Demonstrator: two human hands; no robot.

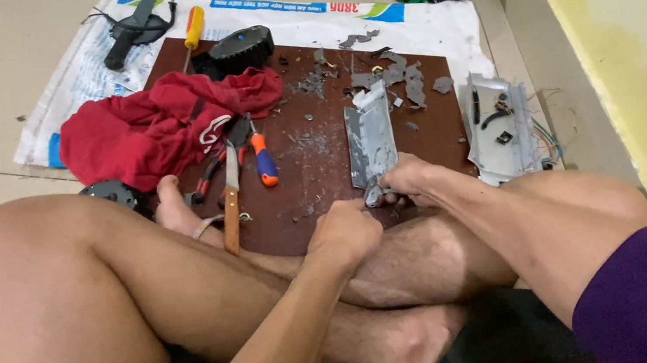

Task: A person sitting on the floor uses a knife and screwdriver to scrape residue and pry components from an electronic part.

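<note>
Sitting cross-legged on the tiled floor, the person worked at the centre of the frame over a dark brown board [318, 200]. The right hand [410, 178] was closed around the near end of a long grey metal strip [370, 139], seemingly pinning it flat against the board so that it would not shift. The left hand [344, 235] was curled into a tight fist just beside that end; what it gripped could not be made out. Loose grey scraps [403, 79] lay scattered past the strip's far end. Left of centre, within reach, lay a wooden-handled knife [231, 196], an orange-and-blue screwdriver [263, 161] and a red cloth [154, 127]. A metal housing with wires [500, 124] sat at the board's right edge.
</note>
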